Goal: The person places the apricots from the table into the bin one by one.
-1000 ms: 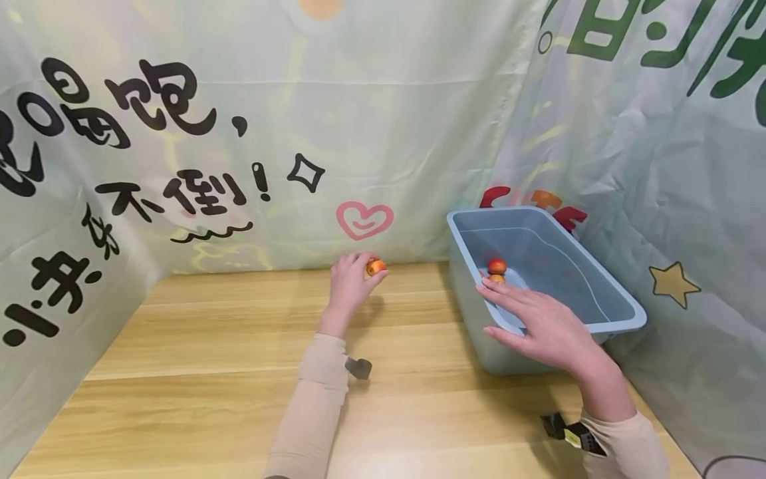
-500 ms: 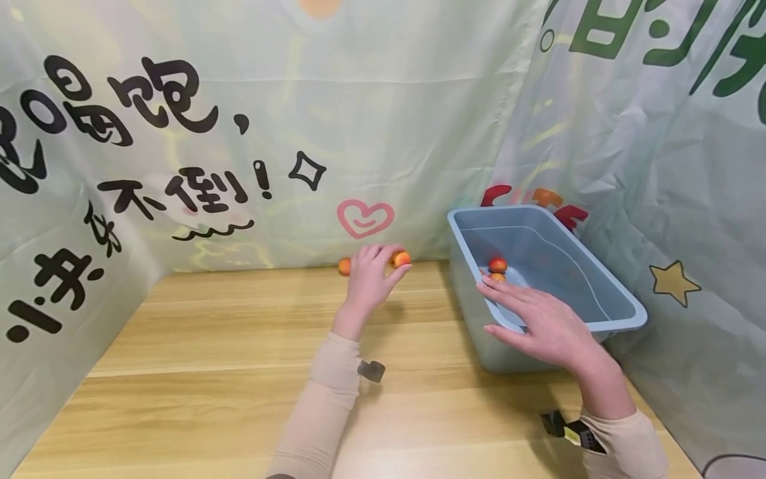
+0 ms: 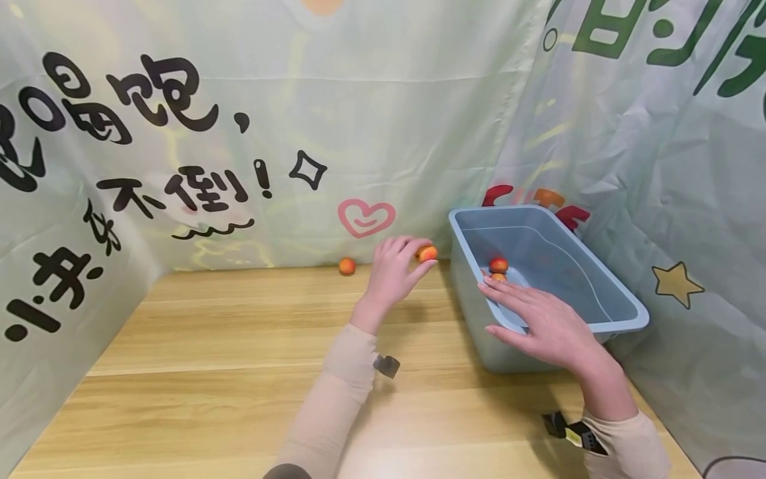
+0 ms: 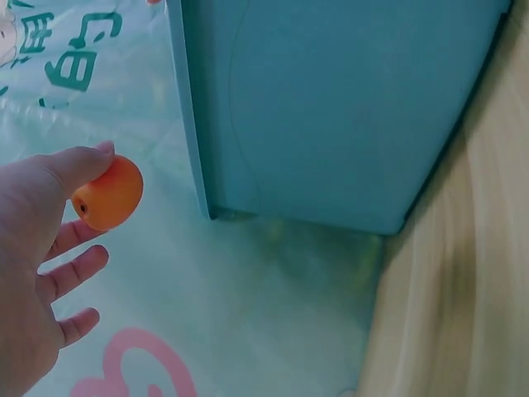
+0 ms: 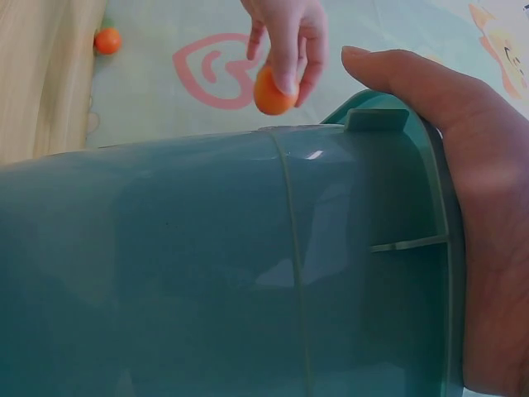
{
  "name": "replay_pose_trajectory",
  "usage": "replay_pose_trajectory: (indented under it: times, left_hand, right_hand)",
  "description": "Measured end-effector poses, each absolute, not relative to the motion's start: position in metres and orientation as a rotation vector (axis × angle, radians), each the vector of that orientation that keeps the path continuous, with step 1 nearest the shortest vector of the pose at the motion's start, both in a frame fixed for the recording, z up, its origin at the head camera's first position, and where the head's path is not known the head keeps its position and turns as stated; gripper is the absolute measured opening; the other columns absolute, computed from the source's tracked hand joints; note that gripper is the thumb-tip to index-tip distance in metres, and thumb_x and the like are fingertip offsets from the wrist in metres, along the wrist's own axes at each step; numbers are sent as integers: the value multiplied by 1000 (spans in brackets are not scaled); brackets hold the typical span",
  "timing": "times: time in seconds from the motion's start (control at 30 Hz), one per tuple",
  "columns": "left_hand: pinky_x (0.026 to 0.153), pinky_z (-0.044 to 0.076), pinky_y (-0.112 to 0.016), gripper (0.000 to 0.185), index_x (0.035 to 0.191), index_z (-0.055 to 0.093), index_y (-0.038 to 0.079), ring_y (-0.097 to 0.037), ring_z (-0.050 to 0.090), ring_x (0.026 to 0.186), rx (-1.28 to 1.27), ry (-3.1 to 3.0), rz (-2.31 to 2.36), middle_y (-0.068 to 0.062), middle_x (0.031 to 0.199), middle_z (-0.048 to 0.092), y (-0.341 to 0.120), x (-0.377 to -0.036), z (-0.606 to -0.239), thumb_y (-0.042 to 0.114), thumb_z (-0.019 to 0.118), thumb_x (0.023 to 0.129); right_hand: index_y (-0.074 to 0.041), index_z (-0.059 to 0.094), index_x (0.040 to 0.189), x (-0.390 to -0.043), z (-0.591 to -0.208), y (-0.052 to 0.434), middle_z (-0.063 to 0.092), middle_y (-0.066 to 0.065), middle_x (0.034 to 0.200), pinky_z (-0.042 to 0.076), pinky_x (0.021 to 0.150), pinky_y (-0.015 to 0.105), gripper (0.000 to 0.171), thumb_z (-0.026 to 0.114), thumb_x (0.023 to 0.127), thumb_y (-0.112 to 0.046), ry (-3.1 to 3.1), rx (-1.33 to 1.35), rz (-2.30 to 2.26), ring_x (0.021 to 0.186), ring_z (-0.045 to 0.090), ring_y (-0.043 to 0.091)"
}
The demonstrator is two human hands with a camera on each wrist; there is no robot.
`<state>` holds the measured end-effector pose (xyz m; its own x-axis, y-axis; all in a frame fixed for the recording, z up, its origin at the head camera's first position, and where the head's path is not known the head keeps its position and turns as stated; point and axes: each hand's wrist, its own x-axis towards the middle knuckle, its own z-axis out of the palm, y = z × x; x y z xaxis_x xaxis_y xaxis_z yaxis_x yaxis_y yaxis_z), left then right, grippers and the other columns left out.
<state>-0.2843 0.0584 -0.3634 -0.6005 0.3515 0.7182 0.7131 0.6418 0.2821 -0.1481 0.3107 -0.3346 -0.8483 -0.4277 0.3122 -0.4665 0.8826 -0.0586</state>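
Note:
In the head view my left hand [image 3: 395, 271] pinches a small, round, orange-red fruit [image 3: 427, 253] between thumb and fingertips, above the table and left of the blue bin [image 3: 475, 319]. A small dark dimple marks this fruit [image 4: 107, 194] in the left wrist view, where the other fingers are spread apart. My right hand [image 3: 541, 324] rests on the bin's near left rim with its fingers extended. Inside the bin lie a red fruit [image 3: 499, 265] and an orange one [image 3: 497, 277], partly hidden by the fingers. Another orange fruit [image 3: 347, 266] sits at the table's back edge.
The wooden table [image 3: 227, 359] meets a printed cloth backdrop [image 3: 413, 133] at the back, and cloth also hangs along the left and right sides. The bin's tall walls stand near the right-hand cloth.
My left hand has moved right toward the bin with the pinched fruit. The fruit at the back edge, hidden behind that hand before, now shows. The right hand stays on the rim.

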Motion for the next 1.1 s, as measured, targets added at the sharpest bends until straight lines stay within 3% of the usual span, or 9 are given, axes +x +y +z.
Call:
replay_pose_trajectory:
  times: [0.43, 0.77, 1.1]
  left_hand:
    - [96, 42, -38, 37, 123, 65, 23, -19, 57, 112, -940, -2223, -653, 2, 121, 66, 96, -286, -336, 40, 67, 90]
    - [101, 40, -35, 39, 130, 60, 26, -17, 54, 116, -1032, -2303, -564, 8, 129, 63, 125, -286, -338, 42, 61, 94]
    - [98, 39, -33, 42, 133, 56, 27, -14, 53, 115, -1065, -2364, -502, 12, 132, 62, 139, -280, -343, 44, 59, 95]
  right_hand:
    - [-24, 45, 146, -148, -333, 310, 46, 5, 151, 34, 109, 54, 68, 63, 88, -54, -2799, 657, 178, 138, 45, 31]
    - [-25, 46, 146, -147, -332, 309, 47, 6, 150, 33, 110, 54, 68, 63, 87, -55, -2812, 641, 161, 139, 44, 31]
    - [-24, 46, 146, -148, -333, 309, 47, 6, 150, 33, 110, 55, 68, 65, 87, -52, -2813, 640, 160, 138, 45, 31]
